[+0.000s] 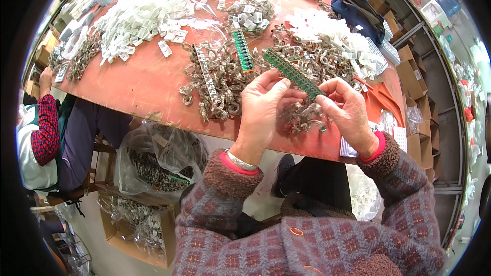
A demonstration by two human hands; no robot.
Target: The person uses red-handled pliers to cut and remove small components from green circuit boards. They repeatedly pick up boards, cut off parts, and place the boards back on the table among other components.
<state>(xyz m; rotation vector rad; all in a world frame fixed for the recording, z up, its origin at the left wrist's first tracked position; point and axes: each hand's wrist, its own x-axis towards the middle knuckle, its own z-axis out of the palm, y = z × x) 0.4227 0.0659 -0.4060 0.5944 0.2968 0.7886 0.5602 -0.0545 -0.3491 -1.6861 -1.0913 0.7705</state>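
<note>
A long green circuit board strip [294, 73] is held slantwise above the table, its lower end nearest me. The thumb and forefinger of my right hand [350, 112] pinch that lower end. My left hand [262, 110] is closed at the strip's near edge, around its middle; its inner fingers are partly hidden. Beneath my hands lies a small bunch of coiled grey-brown cables [303, 117]. Left of them, a second green strip [243, 51] and a strip with a pale row of parts [205, 74] rest on a heap of coiled cables [225, 89].
White plastic housings [135, 20] are heaped at the far left of the red table [148, 84], with another heap [327, 28] at right. A dark bag [358, 15] lies behind. At left sits another person [46, 128]. Below stand a filled plastic bag [161, 156] and cardboard box [138, 237].
</note>
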